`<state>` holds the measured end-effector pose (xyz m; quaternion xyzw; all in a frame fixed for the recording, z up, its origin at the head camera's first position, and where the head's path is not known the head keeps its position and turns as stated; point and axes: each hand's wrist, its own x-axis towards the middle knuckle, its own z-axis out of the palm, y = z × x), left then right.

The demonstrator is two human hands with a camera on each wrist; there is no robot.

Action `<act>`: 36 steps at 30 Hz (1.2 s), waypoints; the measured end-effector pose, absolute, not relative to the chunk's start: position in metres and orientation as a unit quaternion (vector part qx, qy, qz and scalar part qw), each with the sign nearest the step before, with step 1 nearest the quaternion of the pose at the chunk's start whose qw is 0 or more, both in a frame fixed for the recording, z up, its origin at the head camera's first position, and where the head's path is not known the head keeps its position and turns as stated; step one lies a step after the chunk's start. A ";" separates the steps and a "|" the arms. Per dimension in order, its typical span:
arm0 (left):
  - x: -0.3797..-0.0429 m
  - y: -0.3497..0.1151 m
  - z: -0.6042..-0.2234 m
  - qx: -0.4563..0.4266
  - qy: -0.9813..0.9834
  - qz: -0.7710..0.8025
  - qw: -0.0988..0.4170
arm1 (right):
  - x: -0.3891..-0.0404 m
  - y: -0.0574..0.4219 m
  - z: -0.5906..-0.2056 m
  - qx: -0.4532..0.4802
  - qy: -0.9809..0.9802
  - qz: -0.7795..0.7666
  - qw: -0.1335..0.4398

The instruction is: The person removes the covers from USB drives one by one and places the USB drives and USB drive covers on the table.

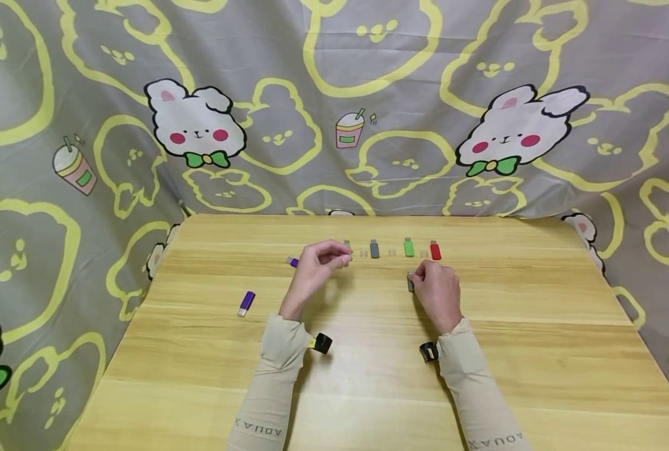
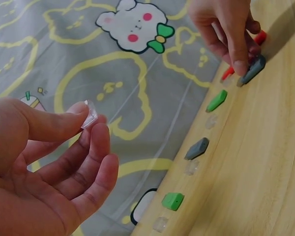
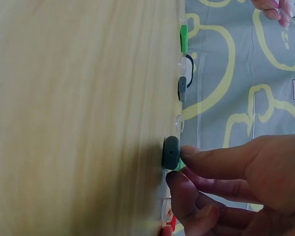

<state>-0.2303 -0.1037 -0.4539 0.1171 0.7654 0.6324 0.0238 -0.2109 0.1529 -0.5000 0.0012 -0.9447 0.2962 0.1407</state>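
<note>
My left hand (image 1: 319, 269) is raised over the table and pinches a small clear plastic cap (image 2: 90, 116) between thumb and fingertips. My right hand (image 1: 438, 291) is low at the table, with its thumb and fingers on the end of a grey USB stick (image 1: 410, 282). Beyond the hands runs a row of uncapped USB sticks: a green one (image 1: 347, 243) partly behind the left hand, a grey-blue one (image 1: 374, 249), another green one (image 1: 409, 247) and a red one (image 1: 436, 250). Clear caps (image 1: 392, 252) lie between them.
On the left lie a purple USB stick (image 1: 247, 303) and a second purple one (image 1: 292, 262) partly hidden by the left hand. A second red piece (image 2: 260, 37) shows beside the right hand. Patterned grey curtain (image 1: 289, 188) hangs behind the wooden table (image 1: 357, 388).
</note>
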 end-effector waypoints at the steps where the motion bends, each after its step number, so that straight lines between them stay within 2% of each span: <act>1: -0.230 -0.103 -0.454 0.117 0.766 0.631 0.025 | -0.211 0.153 -0.500 0.002 -0.945 0.295 0.141; 12: -0.229 -0.081 -0.468 0.151 0.819 0.553 0.027 | -0.207 0.163 -0.485 0.005 -0.940 0.317 0.130; 22: -0.229 -0.043 -0.478 0.151 0.871 0.461 0.075 | -0.205 0.177 -0.463 0.020 -0.921 0.371 0.115; 32: -0.241 -0.006 -0.486 0.179 0.901 0.391 0.057 | -0.206 0.192 -0.459 0.018 -0.908 0.412 0.076; 36: -0.243 0.001 -0.488 0.172 0.910 0.373 0.052 | -0.207 0.197 -0.458 0.013 -0.907 0.415 0.078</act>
